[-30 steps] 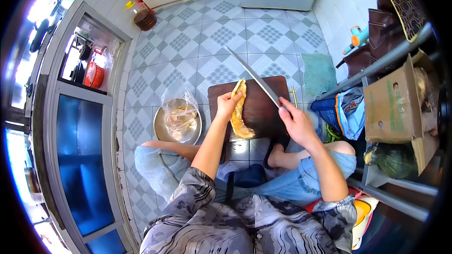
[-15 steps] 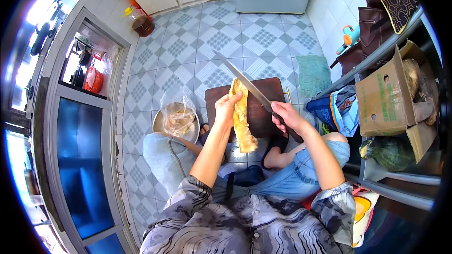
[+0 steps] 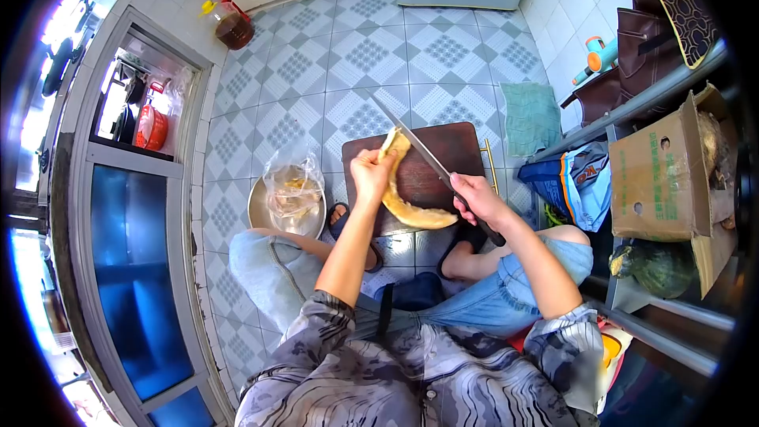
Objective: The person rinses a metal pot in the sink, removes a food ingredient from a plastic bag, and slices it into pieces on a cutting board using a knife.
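Note:
My left hand (image 3: pixel 371 177) is closed around the upper part of a long, pale yellow food strip (image 3: pixel 417 213), whose exact kind I cannot make out. The strip hangs in a curve, its lower end swinging toward my right hand. Wrapped round the dark handle of a long kitchen knife (image 3: pixel 428 156) is my right hand (image 3: pixel 479 198). The blade slants up to the left, close beside the strip's top end; whether they touch I cannot tell. Under both hands stands a dark reddish-brown board or low stool (image 3: pixel 455 146).
A metal bowl (image 3: pixel 254 209) with a clear plastic bag (image 3: pixel 294 194) sits on the tiled floor at left. Right, a rack holds an open cardboard box (image 3: pixel 656 182) and a dark green pumpkin (image 3: pixel 660 269). A bottle of brown liquid (image 3: pixel 233 29) stands near the far wall.
The strip has turned from hanging nearly straight, broad side showing, to a curve with its lower end out to the right. My left hand has shifted slightly left; the knife remains beside the strip.

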The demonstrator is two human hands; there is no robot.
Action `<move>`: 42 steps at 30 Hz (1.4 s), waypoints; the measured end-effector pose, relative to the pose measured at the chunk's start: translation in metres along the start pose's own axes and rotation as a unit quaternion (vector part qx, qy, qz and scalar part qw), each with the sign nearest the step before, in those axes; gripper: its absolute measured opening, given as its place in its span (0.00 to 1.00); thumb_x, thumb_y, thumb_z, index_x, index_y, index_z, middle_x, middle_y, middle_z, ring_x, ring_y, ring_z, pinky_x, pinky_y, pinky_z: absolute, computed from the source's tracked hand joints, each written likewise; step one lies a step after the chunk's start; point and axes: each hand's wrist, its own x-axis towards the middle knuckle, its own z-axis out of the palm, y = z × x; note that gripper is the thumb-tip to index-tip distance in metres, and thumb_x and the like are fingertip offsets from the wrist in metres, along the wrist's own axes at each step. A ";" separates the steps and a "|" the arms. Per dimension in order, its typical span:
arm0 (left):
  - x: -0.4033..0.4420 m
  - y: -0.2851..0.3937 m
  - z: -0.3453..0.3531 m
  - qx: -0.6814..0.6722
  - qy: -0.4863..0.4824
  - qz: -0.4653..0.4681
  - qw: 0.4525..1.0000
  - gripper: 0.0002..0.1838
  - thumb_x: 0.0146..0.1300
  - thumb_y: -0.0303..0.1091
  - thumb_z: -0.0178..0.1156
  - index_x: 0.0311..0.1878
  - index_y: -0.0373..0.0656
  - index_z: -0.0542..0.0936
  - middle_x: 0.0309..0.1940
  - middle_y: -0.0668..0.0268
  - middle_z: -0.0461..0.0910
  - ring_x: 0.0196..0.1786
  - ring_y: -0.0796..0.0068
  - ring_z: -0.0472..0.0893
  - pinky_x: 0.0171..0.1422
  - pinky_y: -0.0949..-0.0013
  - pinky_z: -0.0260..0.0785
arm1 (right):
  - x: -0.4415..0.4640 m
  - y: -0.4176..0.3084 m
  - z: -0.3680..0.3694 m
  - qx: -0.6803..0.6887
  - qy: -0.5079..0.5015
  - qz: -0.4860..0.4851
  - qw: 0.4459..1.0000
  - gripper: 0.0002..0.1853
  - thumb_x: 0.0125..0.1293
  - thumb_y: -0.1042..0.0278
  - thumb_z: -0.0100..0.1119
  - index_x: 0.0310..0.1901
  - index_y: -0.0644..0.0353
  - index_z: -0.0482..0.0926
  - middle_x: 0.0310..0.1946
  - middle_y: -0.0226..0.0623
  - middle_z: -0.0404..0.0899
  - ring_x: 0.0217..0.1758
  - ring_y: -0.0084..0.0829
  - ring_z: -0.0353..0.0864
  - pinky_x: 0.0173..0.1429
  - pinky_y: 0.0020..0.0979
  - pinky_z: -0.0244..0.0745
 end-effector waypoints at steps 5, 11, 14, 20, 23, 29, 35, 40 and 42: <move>0.031 0.020 -0.032 0.306 0.079 0.210 0.925 0.07 0.45 0.27 0.68 0.31 0.42 0.86 0.24 0.63 0.71 0.30 0.62 0.73 0.35 0.63 0.64 | 0.001 0.001 -0.007 -0.018 0.113 0.020 0.993 0.23 0.73 0.45 0.44 0.51 0.57 0.77 0.12 0.25 0.63 0.10 0.16 0.61 0.11 0.22 0.57; 0.047 0.004 -0.008 0.460 0.018 0.355 0.813 0.10 0.43 0.27 0.65 0.33 0.46 0.84 0.29 0.64 0.70 0.36 0.60 0.74 0.37 0.60 0.68 | 0.001 0.002 -0.016 0.056 0.165 0.021 0.985 0.21 0.72 0.42 0.44 0.39 0.53 0.72 0.15 0.24 0.65 0.10 0.16 0.62 0.13 0.23 0.56; 0.046 -0.002 0.004 0.401 0.004 0.288 0.870 0.07 0.45 0.28 0.63 0.31 0.45 0.82 0.30 0.63 0.71 0.40 0.59 0.75 0.40 0.58 0.70 | -0.003 0.001 -0.015 0.033 0.168 0.023 0.985 0.22 0.72 0.41 0.45 0.40 0.54 0.73 0.15 0.24 0.65 0.11 0.16 0.62 0.12 0.22 0.57; 0.011 -0.020 -0.004 0.378 0.055 0.163 0.910 0.09 0.49 0.29 0.63 0.36 0.44 0.80 0.35 0.60 0.73 0.41 0.55 0.76 0.43 0.55 0.70 | -0.002 0.009 -0.014 0.001 0.158 0.022 0.987 0.22 0.73 0.43 0.44 0.45 0.55 0.75 0.16 0.23 0.65 0.11 0.15 0.61 0.12 0.22 0.56; -0.004 -0.017 -0.002 0.359 0.056 0.119 0.924 0.16 0.51 0.31 0.62 0.45 0.46 0.76 0.39 0.58 0.73 0.42 0.53 0.76 0.45 0.53 0.70 | -0.003 0.011 -0.008 -0.041 0.152 0.008 0.988 0.21 0.74 0.44 0.43 0.46 0.55 0.75 0.15 0.23 0.65 0.11 0.15 0.61 0.12 0.21 0.56; -0.035 -0.008 0.004 0.313 0.092 -0.014 0.945 0.22 0.51 0.32 0.63 0.51 0.41 0.72 0.43 0.52 0.71 0.47 0.48 0.75 0.49 0.52 0.68 | 0.009 0.040 -0.001 -0.084 0.103 0.095 0.987 0.23 0.74 0.47 0.42 0.54 0.55 0.78 0.14 0.25 0.66 0.11 0.17 0.63 0.13 0.25 0.61; -0.052 0.007 0.014 0.353 0.193 0.173 0.899 0.25 0.48 0.28 0.64 0.52 0.41 0.73 0.50 0.51 0.72 0.45 0.52 0.74 0.56 0.51 0.64 | 0.012 0.067 -0.005 -0.382 0.150 -0.008 0.912 0.24 0.72 0.48 0.41 0.59 0.54 0.74 0.44 0.52 0.81 0.51 0.57 0.77 0.56 0.52 0.70; -0.062 -0.023 0.052 0.292 -0.089 0.216 0.928 0.15 0.51 0.28 0.62 0.44 0.39 0.79 0.43 0.61 0.76 0.46 0.58 0.75 0.49 0.60 0.70 | 0.004 0.067 -0.007 -0.443 0.156 0.001 0.883 0.25 0.71 0.48 0.42 0.62 0.53 0.72 0.41 0.53 0.82 0.46 0.56 0.80 0.51 0.52 0.73; -0.059 -0.030 0.057 0.307 -0.103 0.220 0.920 0.15 0.52 0.28 0.62 0.45 0.39 0.79 0.44 0.61 0.76 0.47 0.59 0.75 0.49 0.61 0.70 | -0.001 0.066 -0.008 -0.453 0.160 -0.002 0.877 0.25 0.71 0.48 0.42 0.63 0.52 0.71 0.38 0.53 0.82 0.43 0.56 0.81 0.49 0.52 0.74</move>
